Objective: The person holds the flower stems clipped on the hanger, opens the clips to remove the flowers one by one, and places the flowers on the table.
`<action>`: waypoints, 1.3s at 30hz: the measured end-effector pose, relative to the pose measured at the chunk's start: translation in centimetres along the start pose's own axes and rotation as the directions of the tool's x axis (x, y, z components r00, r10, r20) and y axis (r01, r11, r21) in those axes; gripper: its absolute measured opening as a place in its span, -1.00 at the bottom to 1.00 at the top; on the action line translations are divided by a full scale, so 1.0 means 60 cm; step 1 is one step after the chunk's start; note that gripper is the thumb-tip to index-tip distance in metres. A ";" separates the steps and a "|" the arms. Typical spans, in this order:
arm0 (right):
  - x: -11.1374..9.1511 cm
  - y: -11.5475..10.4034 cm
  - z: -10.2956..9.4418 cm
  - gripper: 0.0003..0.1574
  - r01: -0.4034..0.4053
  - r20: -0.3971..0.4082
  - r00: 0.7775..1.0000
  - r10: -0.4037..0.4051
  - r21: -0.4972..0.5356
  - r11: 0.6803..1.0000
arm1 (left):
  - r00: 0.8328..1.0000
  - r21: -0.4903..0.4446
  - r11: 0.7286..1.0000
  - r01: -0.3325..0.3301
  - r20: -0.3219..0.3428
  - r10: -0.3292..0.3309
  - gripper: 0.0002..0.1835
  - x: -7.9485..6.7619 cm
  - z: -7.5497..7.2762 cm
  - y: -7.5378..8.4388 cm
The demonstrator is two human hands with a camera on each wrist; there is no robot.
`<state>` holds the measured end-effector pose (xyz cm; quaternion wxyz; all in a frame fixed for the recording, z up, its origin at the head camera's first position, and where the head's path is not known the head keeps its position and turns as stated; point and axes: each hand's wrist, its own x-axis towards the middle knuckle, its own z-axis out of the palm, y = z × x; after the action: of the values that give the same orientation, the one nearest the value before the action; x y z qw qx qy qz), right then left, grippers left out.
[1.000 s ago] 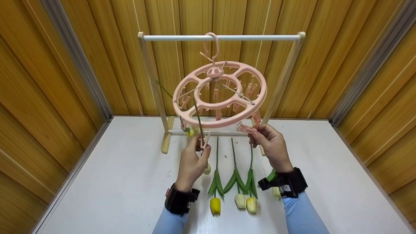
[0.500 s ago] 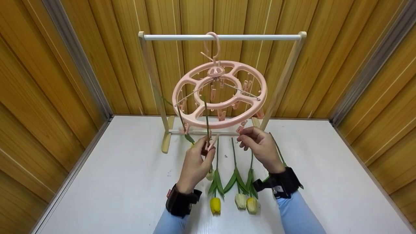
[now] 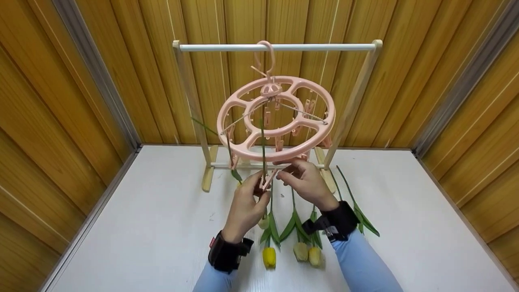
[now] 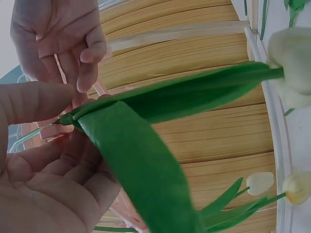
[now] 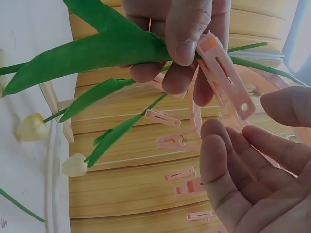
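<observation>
A white tulip's stem, just above its green leaves, is pinched between the thumb and fingers of my left hand. The bare stem points up in front of the round pink clip hanger. Right at the left fingertips, a pink clothespin lies across the stem. My right hand is beside that clothespin, thumb and fingers parted around its end with a gap showing in the right wrist view. The held tulip's pale bloom hangs below, mostly behind the left hand in the head view.
The hanger hooks over the white bar of a wooden-legged rack. Other tulips hang from its clothespins, including a white one. On the white table lie more tulips, among them a yellow one, below the hands.
My right hand has let go of a clothespin at the hanger's right and moved left to the one by my left hand. The left hand has shifted slightly right with the tulip.
</observation>
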<state>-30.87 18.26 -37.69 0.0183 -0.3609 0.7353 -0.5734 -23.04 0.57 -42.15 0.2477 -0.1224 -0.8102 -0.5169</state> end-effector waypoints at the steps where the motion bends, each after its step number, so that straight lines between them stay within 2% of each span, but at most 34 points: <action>1: 0.002 0.000 0.001 -0.51 -0.005 0.009 1.000 0.005 -0.006 1.000 | 1.000 -0.002 1.000 -0.001 0.001 0.001 -0.48 0.000 0.000 0.000; 10: 0.009 0.002 0.004 -0.51 0.042 0.092 0.995 -0.033 -0.095 0.995 | 1.000 -0.013 1.000 -0.013 -0.001 0.013 -0.57 0.000 0.001 0.000; 17: 0.008 0.006 0.005 -0.52 0.064 0.157 0.986 -0.053 -0.065 0.996 | 1.000 -0.026 0.999 -0.025 0.001 0.025 -0.65 -0.002 0.000 -0.004; 26: 0.009 0.020 0.003 -0.48 0.154 0.142 0.977 -0.157 0.028 0.988 | 1.000 -0.052 0.999 -0.003 -0.003 0.003 -0.62 -0.001 -0.002 -0.009; 32: 0.006 0.020 0.004 -0.53 0.128 0.122 0.983 -0.137 0.081 0.988 | 1.000 -0.022 1.000 0.017 0.011 -0.017 -0.63 0.000 -0.002 -0.015; 39: 0.004 0.026 0.000 -0.52 0.131 0.102 0.985 -0.140 0.088 0.987 | 0.999 0.051 0.998 0.028 0.021 -0.029 -0.65 0.000 -0.004 -0.018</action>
<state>-31.82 18.26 -38.91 0.0334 -0.4396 0.6830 -0.5823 -23.46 -0.12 -42.87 0.2346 -0.1101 -0.8273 -0.4984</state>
